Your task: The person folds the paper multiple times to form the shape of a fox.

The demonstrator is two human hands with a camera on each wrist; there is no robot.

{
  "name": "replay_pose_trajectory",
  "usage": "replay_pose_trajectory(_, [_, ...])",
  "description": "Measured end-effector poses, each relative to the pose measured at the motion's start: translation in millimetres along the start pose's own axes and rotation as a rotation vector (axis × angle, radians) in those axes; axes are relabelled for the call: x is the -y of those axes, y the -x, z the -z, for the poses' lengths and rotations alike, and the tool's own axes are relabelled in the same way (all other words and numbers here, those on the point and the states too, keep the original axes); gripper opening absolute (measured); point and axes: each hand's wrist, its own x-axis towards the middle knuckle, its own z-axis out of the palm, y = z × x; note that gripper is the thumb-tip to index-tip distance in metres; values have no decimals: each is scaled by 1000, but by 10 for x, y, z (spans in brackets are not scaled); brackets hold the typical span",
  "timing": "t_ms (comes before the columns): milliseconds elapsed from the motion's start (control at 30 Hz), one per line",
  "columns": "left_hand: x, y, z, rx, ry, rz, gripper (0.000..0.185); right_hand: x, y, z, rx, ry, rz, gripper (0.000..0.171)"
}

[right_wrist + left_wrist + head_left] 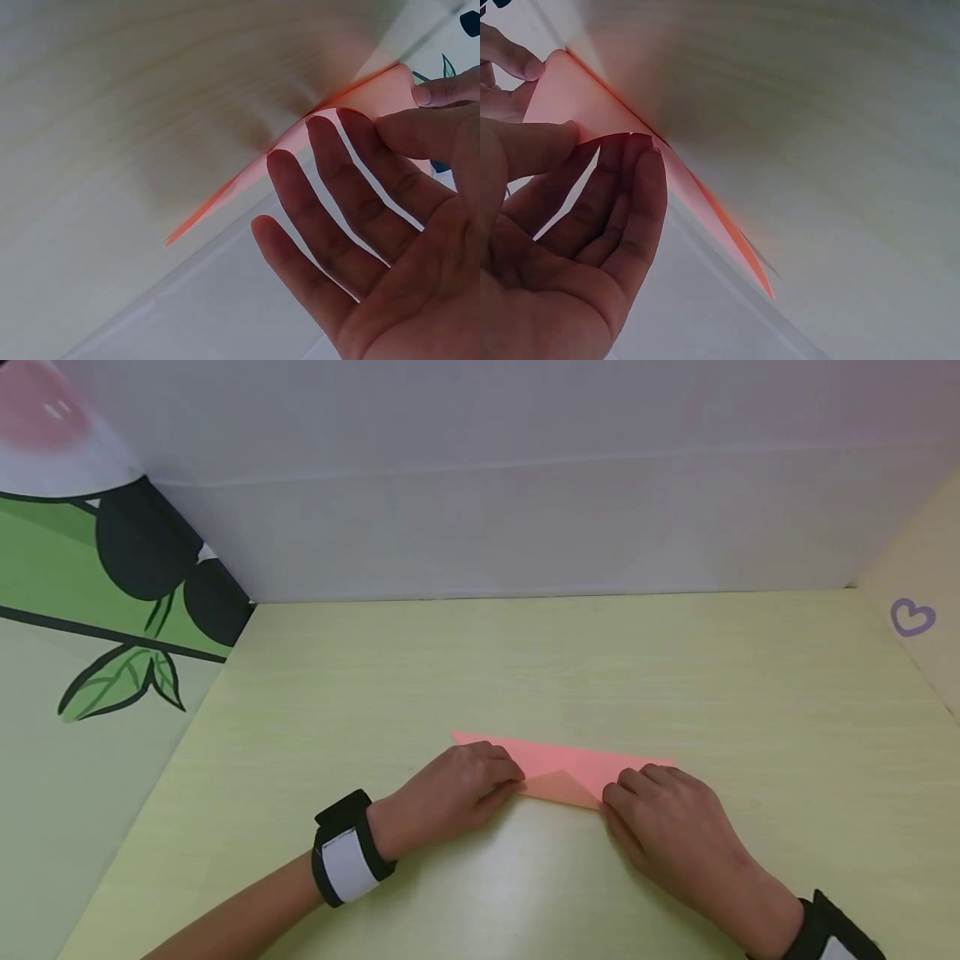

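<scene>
Your left hand point(457, 789) and right hand point(663, 814) rest on the pale green table point(525, 660), fingers nearly straight and slightly spread. Their fingertips press the near edge of the folded pink paper point(562, 760), which lies flat between them, just beyond your knuckles. Farther off stand the white wall point(525, 518) and a leaf-printed panel point(97, 610).

Head cam: above, looking forward and down, mid-range; sees tabletop point(525, 677), both hands, back wall point(525, 527). Left wrist cam: very close, palm side, looks along fingers point(630, 202) to the paper point(570, 97). Right wrist cam: mirrored, equally close. All three share the paper and nearby tabletop.
</scene>
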Motion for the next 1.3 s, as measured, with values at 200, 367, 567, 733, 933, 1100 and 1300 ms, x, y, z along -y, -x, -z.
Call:
replay_pose_trajectory(200, [-11, -27, 1, -27, 43, 85, 6, -8, -39, 3, 39, 12, -32, 22])
replay_pose_trajectory(367, [-17, -42, -21, -65, 46, 105, 15, -15, -82, 11, 72, 19, -49, 27])
replay_pose_trajectory(567, [-13, -69, -46, -62, 10, 97, 10, -13, -100, 18, 120, 19, -76, 17])
replay_pose_trajectory(733, [-4, -73, -58, -60, 9, 94, 10, -8, -86, 18, 121, 27, -80, 30])
replay_pose_trajectory(933, [-2, -78, -65, -51, 3, 103, 11, -14, -73, 11, 124, 66, -28, 50])
replay_pose_trajectory(1100, [-12, -86, -60, -42, -8, 109, 12, -23, -76, -4, 152, 95, 7, 44])
replay_pose_trajectory(1300, [-26, -87, -64, -39, -14, 120, 13, -19, -88, -6, 177, 105, 14, 48])
